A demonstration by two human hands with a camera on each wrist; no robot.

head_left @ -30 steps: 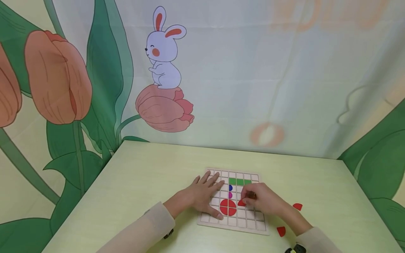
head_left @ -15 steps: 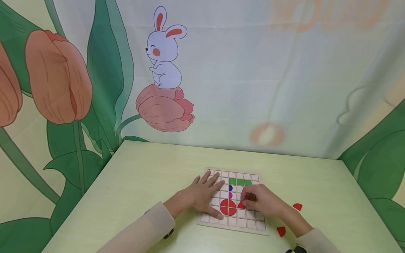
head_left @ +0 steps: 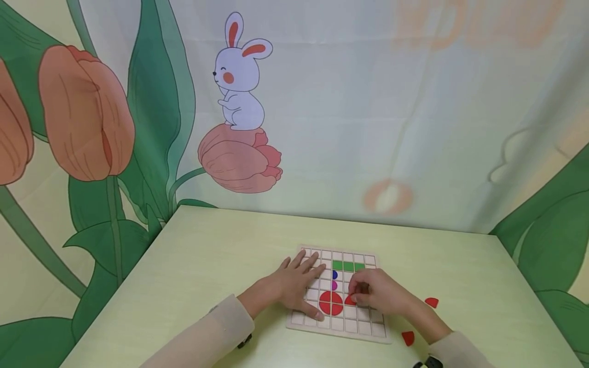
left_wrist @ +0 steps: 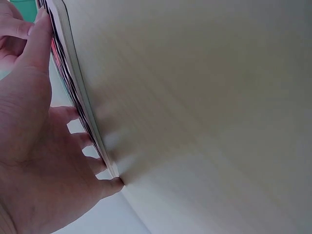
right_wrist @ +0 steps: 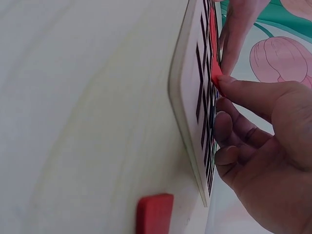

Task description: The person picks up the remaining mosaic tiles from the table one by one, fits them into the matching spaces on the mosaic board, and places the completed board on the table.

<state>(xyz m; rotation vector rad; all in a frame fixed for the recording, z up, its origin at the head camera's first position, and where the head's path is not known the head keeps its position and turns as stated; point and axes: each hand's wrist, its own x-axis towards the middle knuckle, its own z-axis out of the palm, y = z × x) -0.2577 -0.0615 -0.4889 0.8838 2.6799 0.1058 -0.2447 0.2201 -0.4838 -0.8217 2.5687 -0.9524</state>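
On the pale yellow-green tabletop (head_left: 230, 240), the left hand (head_left: 296, 284) lies spread across a pale wooden grid board (head_left: 352, 324), where the right hand (head_left: 379, 292) pinches a small curve-edged red piece (head_left: 349, 300) beside a four-part red disc (head_left: 326, 298).

Grid board (head_left: 338, 323): part-hidden by left hand (head_left: 296, 286) at nine o'clock, right hand (head_left: 378, 292) at three.
Loose red piece (right_wrist: 155, 215): cropped at six, right-wrist view.
Orange ring (head_left: 404, 197): blurred, three o'clock.

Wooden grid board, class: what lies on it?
On the grid board: three green squares, a blue half-circle, a magenta half-circle and a red circle of four quarters. The right hand pinches another red piece. Cells beneath it and the left hand are hidden.
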